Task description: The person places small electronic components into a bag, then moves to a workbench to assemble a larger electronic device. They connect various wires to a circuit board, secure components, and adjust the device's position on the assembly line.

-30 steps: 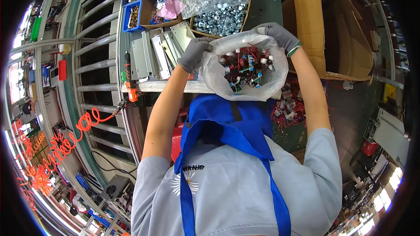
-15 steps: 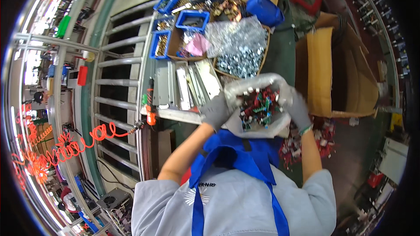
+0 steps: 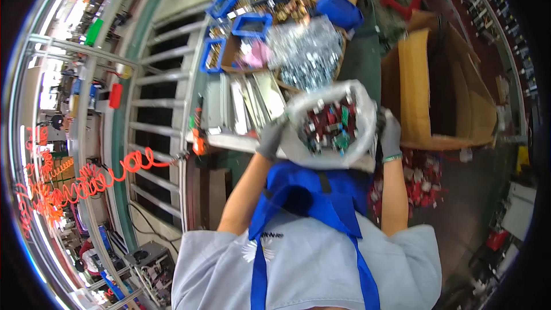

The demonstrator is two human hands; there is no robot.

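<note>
A clear plastic bag (image 3: 363,148) stands with its mouth wide at the near edge of the bench, in front of my blue apron. Inside lies a heap of small red, green and white electronic parts (image 3: 333,127), too small to name exactly. My left hand (image 3: 272,138), in a grey glove, grips the bag's left rim. At the right rim my right hand (image 3: 391,135), also gloved, has its fingers curled against the plastic; the fingertips are partly hidden.
Metal strips (image 3: 252,100) lie left of the bag. Behind it sit a box of shiny metal parts (image 3: 310,68) under plastic film and several blue bins (image 3: 252,24). An orange screwdriver (image 3: 198,138) hangs left. A large carton (image 3: 414,92) and piled red parts (image 3: 422,178) are right.
The bag's mouth has become rounder and wider, showing more of the parts. My left hand has shifted slightly left and down; my right hand has turned more upright at the rim.
</note>
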